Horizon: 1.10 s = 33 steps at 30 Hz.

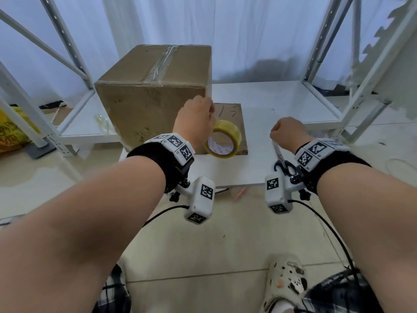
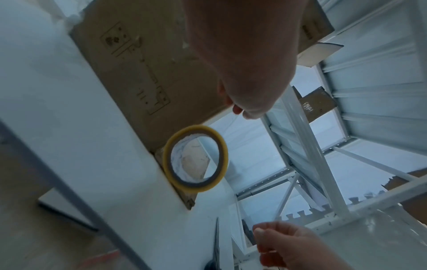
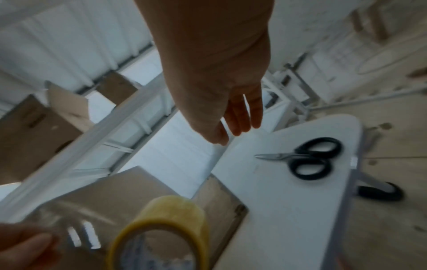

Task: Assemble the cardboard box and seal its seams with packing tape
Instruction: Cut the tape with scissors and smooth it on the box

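A closed cardboard box (image 1: 153,86) with clear tape along its top seam stands on the white table (image 1: 255,159). My left hand (image 1: 211,108) is beside the box's right front corner and pinches the free end of the packing tape. The yellow tape roll (image 1: 232,132) hangs below it on a short clear strip, above a flat cardboard sheet (image 1: 232,111). In the left wrist view the fingers (image 2: 238,109) nip the strip over the roll (image 2: 167,160). My right hand (image 3: 233,126) hovers with relaxed fingers, empty, over black-handled scissors (image 3: 309,159) lying on the table.
White metal shelving frames (image 1: 74,71) stand left and right of the table. A second open cardboard box (image 3: 30,131) sits on a rack. A yellow bag (image 1: 9,132) lies on the floor at left. My foot in a clog (image 1: 286,281) is below the table edge.
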{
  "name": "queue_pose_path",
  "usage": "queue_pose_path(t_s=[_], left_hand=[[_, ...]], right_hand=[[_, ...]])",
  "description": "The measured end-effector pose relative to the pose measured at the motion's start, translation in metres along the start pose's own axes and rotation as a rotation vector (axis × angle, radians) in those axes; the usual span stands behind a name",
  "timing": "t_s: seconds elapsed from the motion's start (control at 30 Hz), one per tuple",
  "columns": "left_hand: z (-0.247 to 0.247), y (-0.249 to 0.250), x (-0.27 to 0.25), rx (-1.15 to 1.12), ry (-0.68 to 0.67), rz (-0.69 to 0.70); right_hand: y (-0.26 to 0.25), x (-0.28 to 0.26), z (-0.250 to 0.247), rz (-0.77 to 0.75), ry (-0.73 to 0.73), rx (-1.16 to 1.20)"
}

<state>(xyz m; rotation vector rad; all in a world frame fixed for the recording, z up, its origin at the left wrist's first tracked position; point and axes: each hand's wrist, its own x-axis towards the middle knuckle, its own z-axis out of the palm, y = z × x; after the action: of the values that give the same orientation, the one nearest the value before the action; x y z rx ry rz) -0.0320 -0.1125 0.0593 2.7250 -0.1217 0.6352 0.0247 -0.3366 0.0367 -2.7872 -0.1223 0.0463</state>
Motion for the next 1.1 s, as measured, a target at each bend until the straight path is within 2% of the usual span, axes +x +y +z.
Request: queue_pose_path(t_s=[0.13,0.3,0.37,0.47,0.63,0.8,0.87,0.97,1.0,1.03,1.1], left_hand=[[0.025,0.002,-0.012,-0.135,-0.150,-0.118],[0.049,-0.001,-0.021,-0.191,-0.220,-0.228],[0.056,0.001,-0.020,-0.219,-0.233,-0.244],[0.062,0.004,-0.022,-0.278,-0.206,-0.250],[0.061,0.014,-0.023,-0.398,-0.139,-0.295],[0.058,0.019,-0.022,-0.623,-0.013,-0.414],[0.059,0.021,-0.019,-0.629,-0.097,-0.428],[0.067,0.026,-0.014,-0.600,-0.390,-0.432],[0.068,0.028,-0.013,-0.608,-0.439,-0.444],[0.068,0.029,-0.012,-0.623,-0.443,-0.453],[0.064,0.031,-0.012,-0.677,-0.356,-0.471]], right_hand=[[0.020,-0.008,0.013,0.108,-0.132,-0.115],[0.035,-0.013,0.043,0.140,-0.193,-0.180],[0.042,-0.018,0.062,0.164,-0.166,-0.166],[0.048,-0.018,0.077,0.274,-0.117,-0.105],[0.051,-0.009,0.078,0.388,-0.120,0.037],[0.045,-0.009,0.077,0.371,-0.127,0.055],[0.042,-0.011,0.074,0.369,-0.123,0.044],[0.037,-0.005,0.064,0.328,-0.074,0.047],[0.037,-0.002,0.060,0.303,-0.049,0.067],[0.036,0.000,0.056,0.287,-0.025,0.097],[0.036,0.005,0.048,0.277,0.003,0.195]])
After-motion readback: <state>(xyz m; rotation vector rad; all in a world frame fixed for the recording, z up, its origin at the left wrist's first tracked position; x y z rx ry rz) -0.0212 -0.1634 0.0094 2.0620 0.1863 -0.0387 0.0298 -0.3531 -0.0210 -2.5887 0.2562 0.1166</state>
